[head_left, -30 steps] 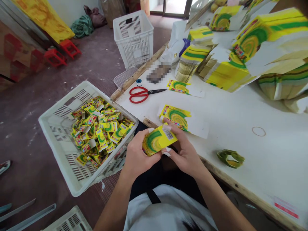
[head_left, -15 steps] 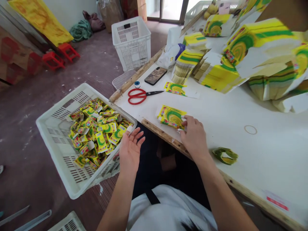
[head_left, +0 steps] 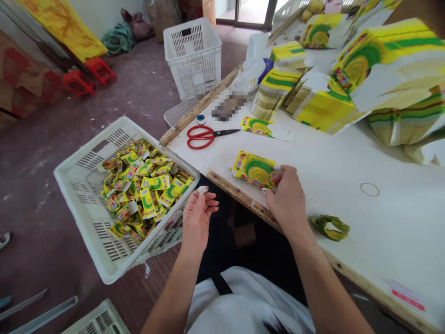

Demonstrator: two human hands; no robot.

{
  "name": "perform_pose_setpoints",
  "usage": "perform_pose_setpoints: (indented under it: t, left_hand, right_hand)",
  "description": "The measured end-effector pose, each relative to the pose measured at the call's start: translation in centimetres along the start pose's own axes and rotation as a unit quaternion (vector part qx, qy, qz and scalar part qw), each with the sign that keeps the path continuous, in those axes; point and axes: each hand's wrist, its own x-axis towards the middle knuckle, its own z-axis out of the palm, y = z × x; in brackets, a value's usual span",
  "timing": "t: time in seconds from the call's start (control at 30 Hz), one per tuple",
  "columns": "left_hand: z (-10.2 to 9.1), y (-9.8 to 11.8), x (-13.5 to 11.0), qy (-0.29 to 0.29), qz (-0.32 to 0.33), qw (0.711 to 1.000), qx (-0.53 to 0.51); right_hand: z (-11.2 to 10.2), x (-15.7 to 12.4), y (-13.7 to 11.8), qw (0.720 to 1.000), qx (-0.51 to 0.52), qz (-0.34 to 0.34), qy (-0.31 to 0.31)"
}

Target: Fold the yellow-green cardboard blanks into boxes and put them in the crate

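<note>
My right hand grips the right end of a flat yellow and green printed carton lying by the table's near edge. Whether it is one carton or a thin stack, I cannot tell. White covers sit on its fingertips. Beside the crate's rim, my left hand is raised with fingers apart and a white cover on one fingertip; nothing shows in it. Folded small cartons fill part of the white plastic crate to its left. Behind the flat carton lie red-handled scissors and another flat piece of carton.
Stacks of flat cartons stand at the table's back right. A blue-topped spool and a blurred-out item lie near the scissors. A green ring-shaped band is at right. Another white crate stands on the floor behind.
My left hand has moved slightly right, away from the crate, and its fingers have curled a little. My right hand stays at the carton. The view has shifted slightly.
</note>
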Motion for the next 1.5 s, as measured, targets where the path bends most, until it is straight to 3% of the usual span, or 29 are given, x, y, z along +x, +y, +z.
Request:
perform_pose_setpoints:
  t: [0.1, 0.17, 0.27, 0.37, 0.5, 0.63, 0.77, 0.93, 1.07, 1.17, 1.23, 1.37, 1.43, 1.5]
  left_hand:
    - [0.2, -0.2, -0.1, -0.033, -0.020, 0.999, 0.031]
    - [0.5, -0.5, -0.3, -0.074, -0.026, 0.996, 0.051]
    - [1.3, -0.6, -0.4, -0.107, 0.014, 0.994, 0.032]
    - [2.1, -0.2, -0.6, -0.076, 0.079, 0.994, 0.000]
    - [2.5, 0.4, -0.8, 0.018, 0.176, 0.984, 0.017]
    - [2.3, 0.1, -1.1, 0.007, 0.201, 0.977, 0.070]
    - [2.7, -0.3, -1.2, -0.036, 0.208, 0.975, 0.070]
    - [3.1, 0.1, -0.8, -0.022, 0.222, 0.975, 0.023]
    - [2.8, 0.6, -0.5, -0.018, 0.214, 0.974, 0.069]
    - [2.1, 0.5, -0.4, -0.027, 0.218, 0.969, 0.109]
    - [1.5, 0.1, -0.3, 0.003, 0.224, 0.969, 0.106]
    - [0.7, 0.1, 0.2, 0.034, 0.247, 0.963, 0.103]
    - [0.5, 0.9, 0.3, 0.025, 0.294, 0.947, 0.125]
    - [0.5, 2.0, 0.1, 0.020, 0.383, 0.911, 0.152]
  right_hand:
    - [-0.6, -0.7, -0.9, 0.992, 0.124, 0.008, 0.004]
    - [-1.0, -1.5, -2.0, 0.974, 0.222, -0.014, -0.041]
    - [-1.4, -3.2, -4.2, 0.919, 0.327, -0.059, -0.212]
    - [-1.5, -4.7, -5.6, 0.852, 0.395, -0.064, -0.336]
    - [-1.4, -5.9, -6.1, 0.823, 0.447, -0.060, -0.346]
    - [-1.2, -6.0, -6.2, 0.831, 0.421, -0.096, -0.352]
    - [-1.1, -6.1, -6.5, 0.866, 0.362, -0.107, -0.328]
    - [-1.2, -6.4, -7.0, 0.891, 0.314, -0.145, -0.296]
    - [-1.3, -6.1, -6.7, 0.899, 0.284, -0.197, -0.268]
    - [-1.7, -5.4, -6.3, 0.923, 0.249, -0.215, -0.201]
    - [-2.1, -4.8, -6.1, 0.938, 0.215, -0.222, -0.157]
    - [-2.9, -3.8, -5.8, 0.942, 0.184, -0.266, -0.092]
    - [-3.4, -3.2, -5.5, 0.949, 0.160, -0.271, -0.009]
    - [-3.8, -2.7, -5.2, 0.954, 0.105, -0.265, 0.088]
